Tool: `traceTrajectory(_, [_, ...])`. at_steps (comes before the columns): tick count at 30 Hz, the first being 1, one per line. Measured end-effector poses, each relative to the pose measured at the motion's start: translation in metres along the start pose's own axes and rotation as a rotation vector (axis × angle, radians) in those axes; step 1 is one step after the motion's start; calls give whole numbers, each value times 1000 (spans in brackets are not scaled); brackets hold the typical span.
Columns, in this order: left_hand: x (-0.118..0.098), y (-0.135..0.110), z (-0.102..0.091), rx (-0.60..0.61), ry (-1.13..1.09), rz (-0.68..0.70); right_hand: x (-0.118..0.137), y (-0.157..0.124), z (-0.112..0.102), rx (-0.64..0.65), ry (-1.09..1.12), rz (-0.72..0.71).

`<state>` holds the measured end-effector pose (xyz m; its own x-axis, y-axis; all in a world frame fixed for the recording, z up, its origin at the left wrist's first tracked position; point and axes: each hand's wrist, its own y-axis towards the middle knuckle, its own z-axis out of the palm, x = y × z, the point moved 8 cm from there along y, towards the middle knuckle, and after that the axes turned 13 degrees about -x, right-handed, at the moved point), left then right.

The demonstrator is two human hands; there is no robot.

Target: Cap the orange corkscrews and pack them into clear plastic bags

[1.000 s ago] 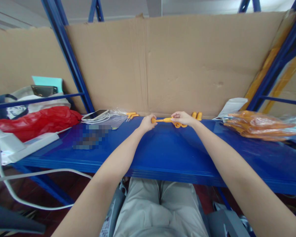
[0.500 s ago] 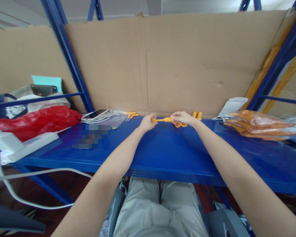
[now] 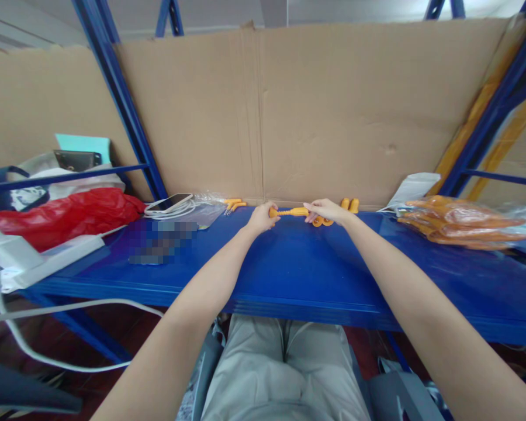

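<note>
An orange-yellow plastic piece (image 3: pixel 297 211), long and narrow with a ribbed stretch, lies crosswise between my two hands near the cardboard. My left hand (image 3: pixel 263 217) is closed around its rounded left end. At the other end, the fingertips of my right hand (image 3: pixel 326 210) pinch it. Just under my right hand are orange round parts (image 3: pixel 322 221) with holes in them, partly covered by the fingers. Two orange upright pieces (image 3: pixel 349 204) stand behind that hand. Left of my left hand, more orange pieces (image 3: pixel 234 204) rest beside clear plastic.
A blue shelf top (image 3: pixel 307 269) backed by a cardboard sheet (image 3: pixel 333 111) holds everything. Far left are a red bag (image 3: pixel 70 216), a white box (image 3: pixel 61 260) and a coiled white cable (image 3: pixel 170 209). Bagged orange parts (image 3: pixel 460 222) lie at the right, near a blue post (image 3: pixel 486 128).
The fingers of my right hand have shifted slightly at the right end of the orange piece. My left hand and the piece look almost unmoved.
</note>
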<state>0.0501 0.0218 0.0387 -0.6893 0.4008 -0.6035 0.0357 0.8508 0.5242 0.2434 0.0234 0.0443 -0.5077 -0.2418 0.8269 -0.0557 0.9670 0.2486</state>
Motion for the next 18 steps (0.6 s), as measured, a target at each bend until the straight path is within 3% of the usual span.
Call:
traceTrajectory(8, [1, 1, 0, -4, -2, -9, -1, -4, 0, 47, 95, 17])
traceTrajectory(18, [0, 2, 1, -12, -11, 27, -4, 0, 2, 51, -19, -4])
